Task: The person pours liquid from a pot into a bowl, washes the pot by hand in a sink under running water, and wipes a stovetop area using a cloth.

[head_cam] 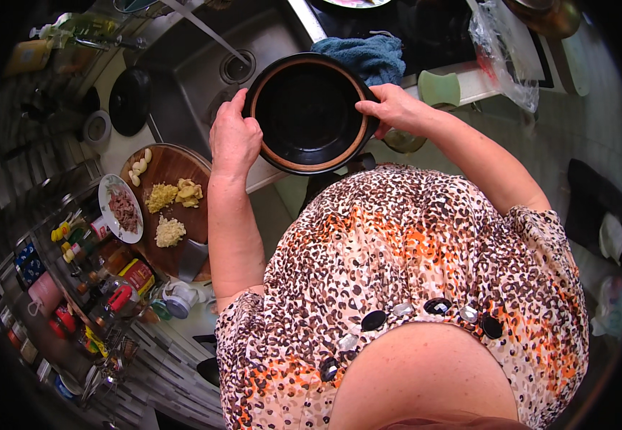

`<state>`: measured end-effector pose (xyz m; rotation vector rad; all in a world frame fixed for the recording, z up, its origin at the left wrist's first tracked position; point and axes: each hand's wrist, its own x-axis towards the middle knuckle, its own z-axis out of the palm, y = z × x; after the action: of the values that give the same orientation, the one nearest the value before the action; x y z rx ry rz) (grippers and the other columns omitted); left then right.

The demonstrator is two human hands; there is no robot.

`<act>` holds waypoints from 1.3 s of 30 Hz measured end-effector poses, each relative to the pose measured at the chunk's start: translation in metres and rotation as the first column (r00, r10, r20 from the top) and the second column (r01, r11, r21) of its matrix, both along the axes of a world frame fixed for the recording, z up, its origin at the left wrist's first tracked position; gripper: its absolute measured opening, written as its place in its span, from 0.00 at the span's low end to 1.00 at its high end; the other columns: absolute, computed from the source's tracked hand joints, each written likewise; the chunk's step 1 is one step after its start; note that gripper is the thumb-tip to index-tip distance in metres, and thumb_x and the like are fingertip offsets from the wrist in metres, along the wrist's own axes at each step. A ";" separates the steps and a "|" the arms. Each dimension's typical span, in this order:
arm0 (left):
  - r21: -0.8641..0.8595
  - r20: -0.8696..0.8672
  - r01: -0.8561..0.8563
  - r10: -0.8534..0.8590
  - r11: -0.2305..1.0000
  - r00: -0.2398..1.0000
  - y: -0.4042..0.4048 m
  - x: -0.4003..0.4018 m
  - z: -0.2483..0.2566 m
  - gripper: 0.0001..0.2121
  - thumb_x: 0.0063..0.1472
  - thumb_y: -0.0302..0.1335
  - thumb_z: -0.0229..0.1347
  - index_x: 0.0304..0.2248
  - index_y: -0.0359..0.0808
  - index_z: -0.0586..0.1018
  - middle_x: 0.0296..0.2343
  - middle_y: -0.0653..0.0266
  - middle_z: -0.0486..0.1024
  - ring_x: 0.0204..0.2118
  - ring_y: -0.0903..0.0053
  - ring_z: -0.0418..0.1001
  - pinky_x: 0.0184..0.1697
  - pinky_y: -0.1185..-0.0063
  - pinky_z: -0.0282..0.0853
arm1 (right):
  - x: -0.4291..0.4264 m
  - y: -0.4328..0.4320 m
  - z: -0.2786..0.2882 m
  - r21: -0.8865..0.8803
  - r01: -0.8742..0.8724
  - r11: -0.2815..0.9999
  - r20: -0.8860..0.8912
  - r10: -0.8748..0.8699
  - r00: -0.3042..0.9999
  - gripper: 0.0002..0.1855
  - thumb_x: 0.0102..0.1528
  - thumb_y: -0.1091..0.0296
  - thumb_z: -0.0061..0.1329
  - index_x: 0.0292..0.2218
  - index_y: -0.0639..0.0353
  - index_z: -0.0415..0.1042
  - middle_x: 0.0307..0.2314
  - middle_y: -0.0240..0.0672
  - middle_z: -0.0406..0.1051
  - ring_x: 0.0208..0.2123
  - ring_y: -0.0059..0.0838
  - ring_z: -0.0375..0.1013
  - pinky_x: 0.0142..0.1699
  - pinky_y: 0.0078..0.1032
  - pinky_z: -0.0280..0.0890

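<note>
Between both hands I hold a round black pot with a brown unglazed rim and a glossy interior with nothing in it. My left hand grips its left side, thumb and fingers against the rim. On the opposite side my right hand has the handle, with the thumb over the rim. The pot is held up over the front edge of the counter, overlapping the stainless-steel sink. Just beyond my right hand lies a crumpled blue cloth.
A round wooden cutting board bears garlic cloves, minced piles and a cleaver. Beside it sits a plate of sliced meat. Bottles and jars crowd a rack at left. A black lid stands near the sink; a black cooktop is at right.
</note>
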<state>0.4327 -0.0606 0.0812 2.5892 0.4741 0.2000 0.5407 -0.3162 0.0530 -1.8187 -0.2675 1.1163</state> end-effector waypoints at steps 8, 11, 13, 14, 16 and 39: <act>-0.181 0.039 0.034 -0.028 0.983 0.999 0.017 -0.012 -0.014 0.21 0.50 0.24 0.45 0.47 0.36 0.67 0.35 0.53 0.69 0.37 0.62 0.68 0.43 0.73 0.63 | 0.006 0.003 -0.009 0.043 -0.019 0.999 0.051 0.017 0.999 0.14 0.54 0.61 0.41 0.34 0.65 0.67 0.22 0.33 0.69 0.15 0.21 0.67 0.22 0.20 0.66; -0.215 -0.073 -0.018 0.002 0.977 0.997 0.023 -0.029 0.001 0.23 0.51 0.25 0.51 0.49 0.37 0.66 0.35 0.59 0.70 0.30 0.79 0.67 0.38 0.82 0.64 | -0.002 0.002 -0.007 0.061 -0.054 0.997 0.081 0.049 0.996 0.15 0.54 0.61 0.41 0.34 0.66 0.67 0.22 0.33 0.69 0.15 0.22 0.67 0.22 0.19 0.66; -0.104 -0.106 -0.034 0.022 0.994 0.994 0.047 -0.034 0.019 0.22 0.50 0.31 0.53 0.47 0.37 0.67 0.37 0.53 0.69 0.38 0.62 0.69 0.43 0.73 0.63 | -0.010 0.003 0.014 0.050 -0.002 0.999 0.040 0.000 0.999 0.14 0.55 0.62 0.40 0.35 0.66 0.67 0.23 0.33 0.69 0.17 0.21 0.67 0.21 0.19 0.66; 0.028 -0.116 -0.069 0.072 0.997 0.991 0.063 -0.037 0.033 0.22 0.50 0.32 0.54 0.46 0.36 0.68 0.37 0.52 0.69 0.39 0.61 0.68 0.44 0.73 0.63 | -0.014 0.002 0.019 0.066 0.004 0.998 0.075 -0.009 0.997 0.14 0.55 0.63 0.40 0.35 0.66 0.67 0.23 0.33 0.69 0.17 0.21 0.67 0.20 0.19 0.66; 0.230 -0.081 -0.179 0.202 0.957 0.976 0.101 -0.038 0.049 0.22 0.50 0.34 0.54 0.44 0.35 0.70 0.37 0.51 0.69 0.41 0.59 0.67 0.45 0.71 0.62 | -0.021 0.000 0.032 0.053 0.002 0.999 0.105 -0.008 0.994 0.13 0.55 0.64 0.40 0.34 0.67 0.67 0.22 0.33 0.69 0.17 0.21 0.67 0.19 0.19 0.66; 0.446 -0.080 -0.528 0.619 0.723 0.781 0.300 -0.002 0.075 0.18 0.45 0.34 0.55 0.38 0.40 0.76 0.39 0.56 0.72 0.43 0.64 0.68 0.47 0.72 0.62 | 0.003 -0.030 0.042 0.101 -0.086 0.991 -0.095 0.095 0.991 0.15 0.59 0.58 0.33 0.37 0.63 0.61 0.26 0.34 0.66 0.19 0.22 0.68 0.26 0.21 0.67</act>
<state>0.4303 0.2392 0.1563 2.7783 1.4795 0.2327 0.5432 -0.3464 0.0954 -1.6743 -0.3420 1.2328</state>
